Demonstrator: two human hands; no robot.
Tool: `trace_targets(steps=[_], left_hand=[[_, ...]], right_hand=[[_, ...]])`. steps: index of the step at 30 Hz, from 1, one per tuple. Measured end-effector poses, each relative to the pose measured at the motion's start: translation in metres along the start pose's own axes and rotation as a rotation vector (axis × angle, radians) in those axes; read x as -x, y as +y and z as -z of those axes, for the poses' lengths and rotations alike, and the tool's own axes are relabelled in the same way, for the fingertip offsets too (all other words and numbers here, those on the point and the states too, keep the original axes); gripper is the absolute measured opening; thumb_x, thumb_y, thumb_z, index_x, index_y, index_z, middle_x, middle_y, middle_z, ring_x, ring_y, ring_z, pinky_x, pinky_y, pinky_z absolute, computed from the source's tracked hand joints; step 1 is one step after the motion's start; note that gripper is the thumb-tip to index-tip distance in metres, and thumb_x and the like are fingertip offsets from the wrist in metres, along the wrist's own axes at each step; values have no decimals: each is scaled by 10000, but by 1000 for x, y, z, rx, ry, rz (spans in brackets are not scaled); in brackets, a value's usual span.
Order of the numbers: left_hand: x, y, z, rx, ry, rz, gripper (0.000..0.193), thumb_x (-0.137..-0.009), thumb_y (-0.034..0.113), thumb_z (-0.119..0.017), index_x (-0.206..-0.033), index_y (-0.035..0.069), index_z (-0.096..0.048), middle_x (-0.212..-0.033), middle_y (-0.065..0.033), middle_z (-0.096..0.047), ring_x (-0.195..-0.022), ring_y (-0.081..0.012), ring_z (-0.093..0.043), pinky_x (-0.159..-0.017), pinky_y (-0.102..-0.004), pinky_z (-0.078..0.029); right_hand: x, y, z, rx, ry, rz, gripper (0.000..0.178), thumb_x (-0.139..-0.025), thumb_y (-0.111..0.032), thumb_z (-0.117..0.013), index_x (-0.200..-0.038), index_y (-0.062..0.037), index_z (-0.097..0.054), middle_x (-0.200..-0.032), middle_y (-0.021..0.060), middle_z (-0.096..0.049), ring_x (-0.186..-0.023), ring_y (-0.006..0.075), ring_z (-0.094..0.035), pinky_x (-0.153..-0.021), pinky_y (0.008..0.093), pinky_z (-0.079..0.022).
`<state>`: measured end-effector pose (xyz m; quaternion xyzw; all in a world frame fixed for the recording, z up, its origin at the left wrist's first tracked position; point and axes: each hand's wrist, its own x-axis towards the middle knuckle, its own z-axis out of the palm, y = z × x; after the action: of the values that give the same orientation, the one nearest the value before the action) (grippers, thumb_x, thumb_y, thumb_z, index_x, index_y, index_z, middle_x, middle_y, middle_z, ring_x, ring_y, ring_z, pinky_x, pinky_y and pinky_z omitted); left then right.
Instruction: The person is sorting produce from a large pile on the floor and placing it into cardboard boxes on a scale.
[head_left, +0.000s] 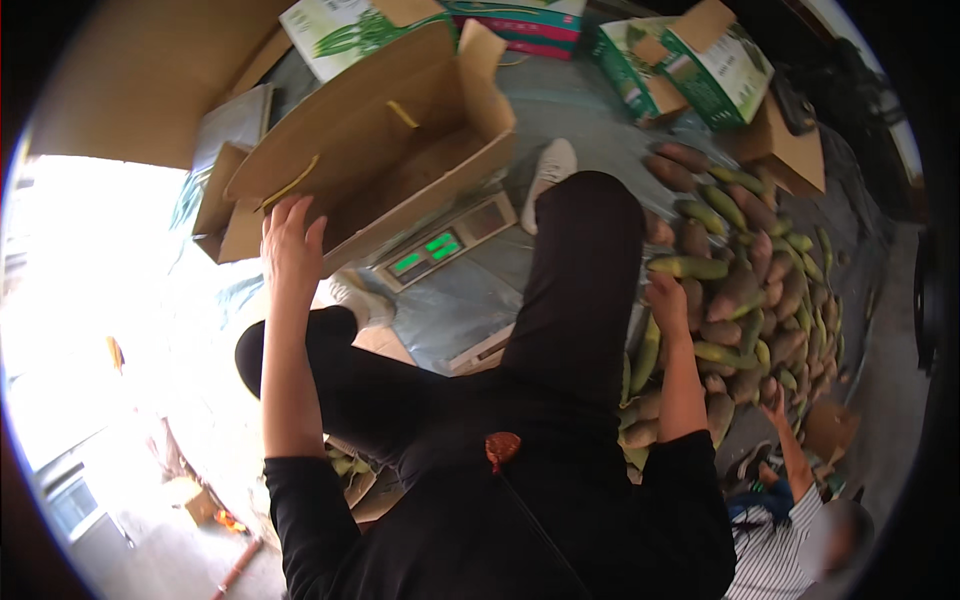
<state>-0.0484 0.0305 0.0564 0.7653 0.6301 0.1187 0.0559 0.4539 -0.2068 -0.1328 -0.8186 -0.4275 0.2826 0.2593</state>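
An open cardboard box (415,200) with yellow cord handles stands tilted in front of me, on or against a scale (445,245) with a lit green display. At its near left corner, my left hand (292,240) rests with fingers stretched and thumb apart. To the right lies a big pile of green and brown, soil-coloured long vegetables (735,290), whose exact kind I cannot tell. My right hand (668,303) is at the pile's left edge, its fingers curled on the end of a long green vegetable (690,267). The palm side is hidden.
Printed cartons (365,35) stand at the back, and more green and white ones (715,65) at the back right. A dark sheet (570,90) covers the ground. At lower right, another person (785,535) in a striped top reaches into the pile.
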Motion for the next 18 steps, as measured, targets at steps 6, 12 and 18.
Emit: trace_targets(steps=[6, 12, 18], left_hand=[[-19, -28, -7, -500, -147, 132, 304, -781, 217, -662, -1071, 132, -627, -1168, -63, -555, -1121, -274, -479, -866, -407, -430], [-21, -31, -30, -404, -504, 63, 350, -814, 320, -614, -1147, 212, -614, -1172, -19, -586, -1143, -245, -474, -950, -447, -350], [-9, -39, 2, 239, -288, 54, 340, -859, 217, -582, -1150, 42, -606, -1122, -150, -618, -1068, -249, -583, -902, -334, -441]], right_hand=[[14, 10, -41, 76, -125, -12, 150, -788, -121, -571, -916, -71, -630, -760, 176, -629, -743, 325, -627, -654, 381, -484], [41, 63, -70, 171, -118, 95, 164, -822, -197, -539, -872, -61, -616, -752, 197, -609, -768, 408, -585, -639, 450, -460], [45, 78, -103, 315, -297, 39, 162, -797, -211, -545, -817, -79, -637, -831, 191, -637, -816, 383, -611, -704, 456, -493]])
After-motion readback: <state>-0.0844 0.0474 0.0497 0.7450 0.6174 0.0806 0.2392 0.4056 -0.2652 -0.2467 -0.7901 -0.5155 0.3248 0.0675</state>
